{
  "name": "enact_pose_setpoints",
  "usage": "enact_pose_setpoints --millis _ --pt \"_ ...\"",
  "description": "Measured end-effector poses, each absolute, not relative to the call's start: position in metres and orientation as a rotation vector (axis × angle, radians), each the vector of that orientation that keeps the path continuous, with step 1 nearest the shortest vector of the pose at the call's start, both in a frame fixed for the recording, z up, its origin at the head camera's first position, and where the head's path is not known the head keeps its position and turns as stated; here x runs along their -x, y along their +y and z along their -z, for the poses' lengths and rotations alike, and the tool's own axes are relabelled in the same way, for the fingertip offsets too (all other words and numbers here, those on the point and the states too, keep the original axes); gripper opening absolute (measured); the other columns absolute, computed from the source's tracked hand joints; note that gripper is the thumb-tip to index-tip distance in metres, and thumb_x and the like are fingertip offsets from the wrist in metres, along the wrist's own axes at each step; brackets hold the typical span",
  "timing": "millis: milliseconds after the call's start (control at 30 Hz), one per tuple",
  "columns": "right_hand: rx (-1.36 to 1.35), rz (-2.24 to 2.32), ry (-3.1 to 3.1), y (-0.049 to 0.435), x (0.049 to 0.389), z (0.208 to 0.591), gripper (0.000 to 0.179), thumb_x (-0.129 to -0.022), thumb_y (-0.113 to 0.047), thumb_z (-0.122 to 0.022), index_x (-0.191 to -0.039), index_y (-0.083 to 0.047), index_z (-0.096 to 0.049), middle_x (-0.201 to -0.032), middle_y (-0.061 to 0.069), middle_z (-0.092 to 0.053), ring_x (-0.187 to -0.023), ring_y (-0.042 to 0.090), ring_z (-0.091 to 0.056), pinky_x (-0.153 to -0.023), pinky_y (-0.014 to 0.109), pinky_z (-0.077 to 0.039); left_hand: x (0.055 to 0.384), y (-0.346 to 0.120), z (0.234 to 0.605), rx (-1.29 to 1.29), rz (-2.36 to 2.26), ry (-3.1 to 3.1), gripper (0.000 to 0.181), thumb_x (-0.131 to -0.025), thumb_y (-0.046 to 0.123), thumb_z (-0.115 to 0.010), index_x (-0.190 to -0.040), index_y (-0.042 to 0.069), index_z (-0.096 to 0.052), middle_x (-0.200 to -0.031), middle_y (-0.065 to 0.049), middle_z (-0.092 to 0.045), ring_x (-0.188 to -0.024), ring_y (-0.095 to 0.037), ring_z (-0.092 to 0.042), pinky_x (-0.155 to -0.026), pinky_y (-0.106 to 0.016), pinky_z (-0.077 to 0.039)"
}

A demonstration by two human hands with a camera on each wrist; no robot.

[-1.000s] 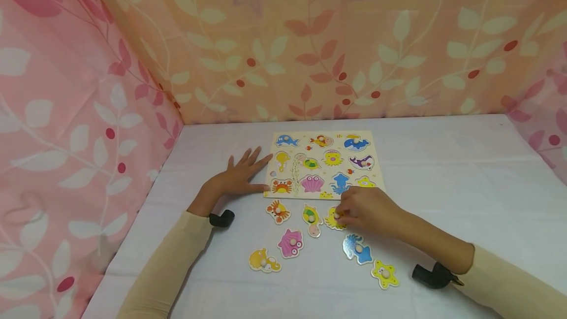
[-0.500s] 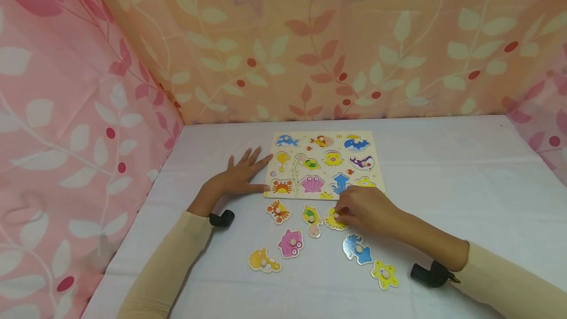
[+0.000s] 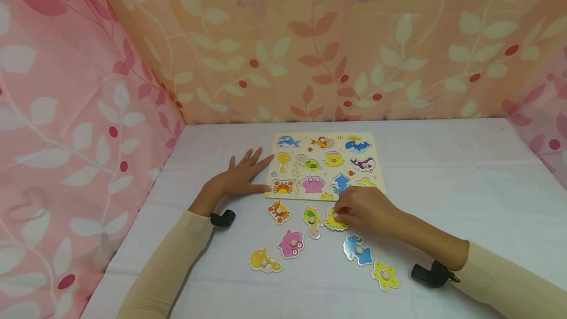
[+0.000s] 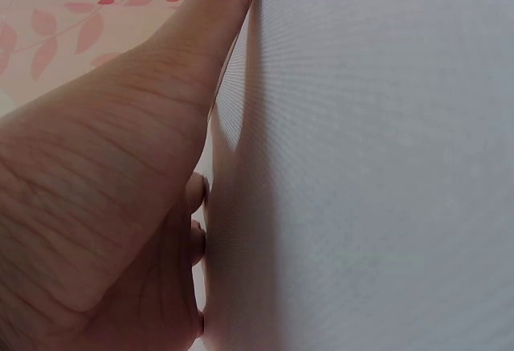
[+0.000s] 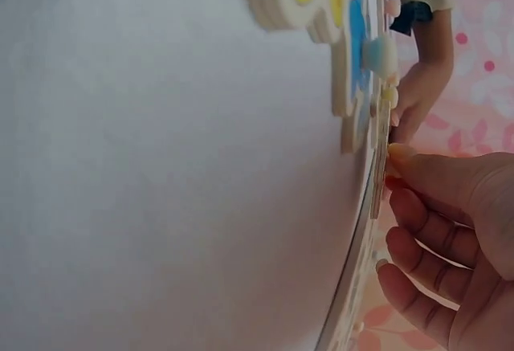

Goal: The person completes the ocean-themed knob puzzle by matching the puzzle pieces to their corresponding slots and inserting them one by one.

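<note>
A pale wooden puzzle board [image 3: 305,137] with sea-animal shapes lies on the white-covered table. My left hand [image 3: 239,176] rests beside it, fingers spread, with thumb and index fingertips at its left edge. Just below the board, my right hand [image 3: 367,210] pinches the knob of a yellow octopus puzzle piece [image 3: 331,223], partly hidden by the fingers. The right wrist view has the thumb [image 5: 438,178] and index finger together at the piece's edge. Close by lie a green turtle piece [image 3: 311,214] and a blue squid piece [image 3: 364,256].
More knobbed pieces lie loose in front of the board: an orange crab [image 3: 279,212], a pink shell [image 3: 289,245], a yellow seahorse [image 3: 257,260] and a yellow starfish [image 3: 384,275]. Several pieces with knobs, such as a blue whale [image 3: 358,146], sit in the board. Patterned curtains [image 3: 283,38] surround the table.
My right wrist has shifted slightly left, while its fingers stay at the octopus piece. The left hand, the board and the loose pieces keep their places.
</note>
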State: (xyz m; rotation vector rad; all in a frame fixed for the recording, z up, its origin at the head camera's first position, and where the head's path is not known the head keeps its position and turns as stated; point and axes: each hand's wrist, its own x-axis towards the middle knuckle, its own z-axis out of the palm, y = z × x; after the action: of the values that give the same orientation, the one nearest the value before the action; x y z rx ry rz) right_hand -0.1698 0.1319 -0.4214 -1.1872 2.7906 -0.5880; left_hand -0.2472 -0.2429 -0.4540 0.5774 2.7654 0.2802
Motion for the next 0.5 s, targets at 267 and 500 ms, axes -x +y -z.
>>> enact_pose_setpoints --millis 267,500 --pt "1.204 0.575 2.803 0.135 0.177 0.411 0.014 -0.083 -0.027 -0.086 -0.096 -0.023 -0.082 -0.083 -0.018 -0.066 -0.078 0.003 -0.057 -0.069 0.022 -0.051 0.246 -0.242 0.453 -0.568 -0.286 2.763 0.1 -0.085 0.077 -0.059 -0.163 0.041 -0.007 -0.171 -0.004 0.009 -0.155 -0.033 0.014 -0.114 -0.072 0.009" --pt "1.218 0.554 2.825 0.138 0.189 0.407 0.014 -0.084 -0.027 -0.085 -0.096 -0.022 -0.082 -0.086 -0.016 -0.07 -0.085 0.006 -0.065 -0.074 0.026 -0.055 0.247 -0.242 0.454 -0.571 -0.284 2.764 0.1 -0.085 0.078 -0.058 -0.163 0.041 -0.006 -0.171 -0.004 0.01 -0.155 -0.033 0.015 -0.114 -0.071 0.01"
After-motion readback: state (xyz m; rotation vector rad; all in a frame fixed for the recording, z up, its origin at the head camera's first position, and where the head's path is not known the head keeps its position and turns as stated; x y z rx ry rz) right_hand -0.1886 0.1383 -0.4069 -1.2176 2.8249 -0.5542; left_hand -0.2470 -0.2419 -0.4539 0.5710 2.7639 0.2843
